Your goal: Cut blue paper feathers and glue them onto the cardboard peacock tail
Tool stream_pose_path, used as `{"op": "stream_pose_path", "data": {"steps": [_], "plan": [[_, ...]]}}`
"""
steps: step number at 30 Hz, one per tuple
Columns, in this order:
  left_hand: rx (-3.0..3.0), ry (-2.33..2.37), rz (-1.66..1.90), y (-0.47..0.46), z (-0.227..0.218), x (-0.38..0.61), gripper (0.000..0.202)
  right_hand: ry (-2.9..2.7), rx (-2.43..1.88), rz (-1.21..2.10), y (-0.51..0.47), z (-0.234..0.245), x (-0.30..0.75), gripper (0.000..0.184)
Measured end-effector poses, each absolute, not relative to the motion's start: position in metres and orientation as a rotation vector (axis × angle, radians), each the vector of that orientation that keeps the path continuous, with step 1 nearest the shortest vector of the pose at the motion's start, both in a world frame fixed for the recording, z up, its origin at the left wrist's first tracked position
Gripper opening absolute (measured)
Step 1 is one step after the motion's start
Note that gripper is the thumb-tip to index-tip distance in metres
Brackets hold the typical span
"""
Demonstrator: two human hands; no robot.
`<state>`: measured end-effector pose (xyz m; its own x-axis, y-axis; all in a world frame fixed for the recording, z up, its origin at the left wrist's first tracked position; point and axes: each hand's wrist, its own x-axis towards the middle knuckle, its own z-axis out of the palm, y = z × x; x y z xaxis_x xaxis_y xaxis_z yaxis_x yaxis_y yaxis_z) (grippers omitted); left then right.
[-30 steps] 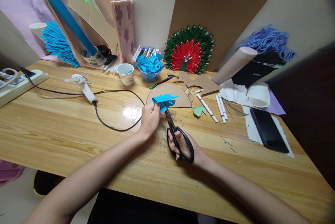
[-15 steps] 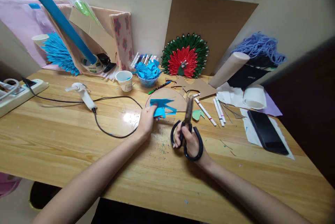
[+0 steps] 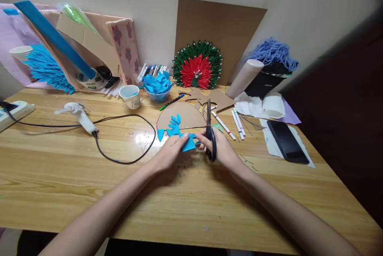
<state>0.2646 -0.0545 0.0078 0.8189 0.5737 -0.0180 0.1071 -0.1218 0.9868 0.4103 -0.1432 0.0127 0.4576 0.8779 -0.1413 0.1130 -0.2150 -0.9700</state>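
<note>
My left hand [image 3: 171,150] pinches a piece of blue paper [image 3: 188,142] low over the wooden table [image 3: 89,176]. My right hand [image 3: 220,147] meets it at the paper, its fingertips on the paper's right edge, while black scissors [image 3: 209,131] stay hooked in its fingers with the blades closed and pointing away from me. Just beyond the hands lies a brown cardboard semicircle [image 3: 191,115] with several blue paper petals [image 3: 172,125] on its near left edge.
A glue gun [image 3: 79,114] with a black cord [image 3: 128,136] lies left. A paper cup [image 3: 131,96], a bowl of blue scraps [image 3: 157,84], markers [image 3: 230,122], a red-green paper fan [image 3: 197,65], a black phone [image 3: 287,141] and a cardboard tube [image 3: 245,77] ring the work spot.
The scissors stopped cutting and swung up, blades away from me. My right hand moved left to the blue paper. Blue petals now lie on the cardboard's edge. The view shifted right.
</note>
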Motion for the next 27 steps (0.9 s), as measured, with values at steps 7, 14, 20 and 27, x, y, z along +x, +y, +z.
{"op": "stream_pose_path", "data": {"steps": [7, 14, 20, 27], "plan": [[1.659, 0.667, 0.73, -0.065, 0.006, 0.267, 0.035, -0.815, -1.509, 1.018, -0.14, 0.012, 0.405, 0.042], [1.481, 0.637, 0.753, -0.071, 0.008, 0.276, 0.028, -0.836, -1.336, 0.974, -0.138, 0.008, 0.398, 0.036], [1.404, 0.707, 0.569, -0.05, 0.008, 0.273, 0.021, -1.054, -1.586, 0.912, -0.138, 0.013, 0.417, 0.037], [1.432, 0.703, 0.445, -0.048, 0.005, 0.271, 0.025, -1.014, -1.7, 0.755, -0.137, 0.011, 0.426, 0.04]]}}
